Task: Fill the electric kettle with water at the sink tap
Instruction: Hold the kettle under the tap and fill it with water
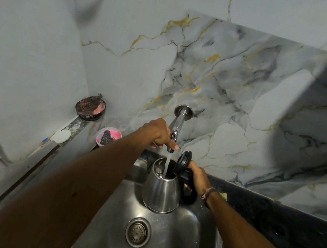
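1. Far left on the counter I see a dark dish (90, 106) and a pink bowl (108, 136), both well apart from the work.
2. My left hand (158, 132) has its fingers pinched on the tap (177, 126) lever, directly above the kettle's mouth.
3. The kettle (162, 189) hangs upright over the sink (172, 242), lid (183, 162) flipped back, the stream dropping straight into its opening.
4. My right hand (197, 176) is wrapped tight around the black handle on the kettle's right side. I judge shutting off falls to the left hand, already on the lever.
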